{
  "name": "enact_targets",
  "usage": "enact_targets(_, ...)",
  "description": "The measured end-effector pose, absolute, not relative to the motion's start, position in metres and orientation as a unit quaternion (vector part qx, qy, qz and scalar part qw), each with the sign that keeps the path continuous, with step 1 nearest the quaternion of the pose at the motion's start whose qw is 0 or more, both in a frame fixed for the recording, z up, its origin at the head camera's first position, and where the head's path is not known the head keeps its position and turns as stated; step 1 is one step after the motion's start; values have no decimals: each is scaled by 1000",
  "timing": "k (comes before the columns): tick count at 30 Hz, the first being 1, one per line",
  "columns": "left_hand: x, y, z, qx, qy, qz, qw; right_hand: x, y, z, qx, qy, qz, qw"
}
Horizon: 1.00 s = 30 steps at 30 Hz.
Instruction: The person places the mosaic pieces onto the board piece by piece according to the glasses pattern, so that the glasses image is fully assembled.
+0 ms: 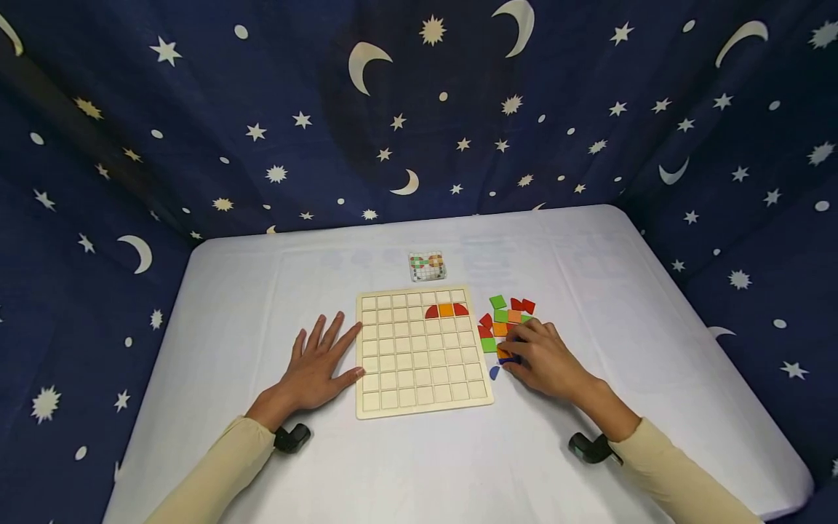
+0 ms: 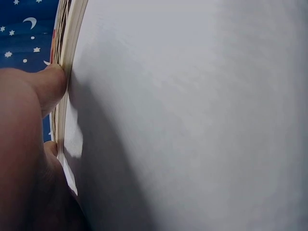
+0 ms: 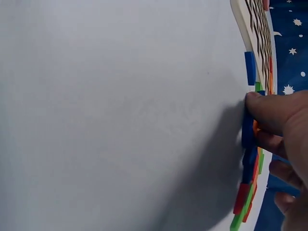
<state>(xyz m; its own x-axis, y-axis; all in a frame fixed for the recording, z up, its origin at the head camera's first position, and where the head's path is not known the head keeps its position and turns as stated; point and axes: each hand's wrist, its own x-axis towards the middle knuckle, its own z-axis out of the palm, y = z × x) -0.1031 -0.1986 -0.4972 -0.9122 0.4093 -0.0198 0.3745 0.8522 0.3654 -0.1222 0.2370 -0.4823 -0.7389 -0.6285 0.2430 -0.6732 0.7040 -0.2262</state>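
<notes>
The blue tile (image 1: 509, 359) sits under my right hand's fingertips (image 1: 507, 348), at the near edge of the pile of colored tiles (image 1: 504, 324), just at 3 o'clock from the wooden grid board (image 1: 422, 351). In the right wrist view my thumb (image 3: 269, 110) and the curled fingers below it pinch this blue tile (image 3: 247, 132) where it lies on the white table (image 3: 120, 115). I think it is light, hard and smooth, so it could slip; I would hold it by its two thin edges and not press on the flat top. My right hand (image 1: 546, 360) covers part of the pile, so I cannot see all of the tile's shape. Another small blue piece (image 1: 494, 372) lies alone at 7 o'clock from my fingers, close to the board's edge. My left hand (image 1: 317, 364) lies flat at 9 o'clock from the board, fingers spread and straight, with the thumb tip (image 2: 50, 84) touching the board's side. On the board, a red, orange, red row (image 1: 447, 311) sits near the far right corner. A little picture card (image 1: 428, 266) lies at 12 o'clock beyond the board. A dark blue cloth with stars and moons (image 1: 419, 109) hangs all around.
</notes>
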Motion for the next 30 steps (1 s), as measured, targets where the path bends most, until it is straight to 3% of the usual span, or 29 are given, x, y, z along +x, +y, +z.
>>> enact_targets(10, -103, -200, -497, 203, 961, 182, 47, -126, 230, -480, 359, -920, 136, 80)
enact_targets(21, -102, -200, -496, 202, 962, 182, 44, -129, 235, -472, 332, -931, 152, 26)
enact_targets(30, -102, -199, -494, 201, 961, 182, 49, -143, 229, -439, 263, -938, 172, -145)
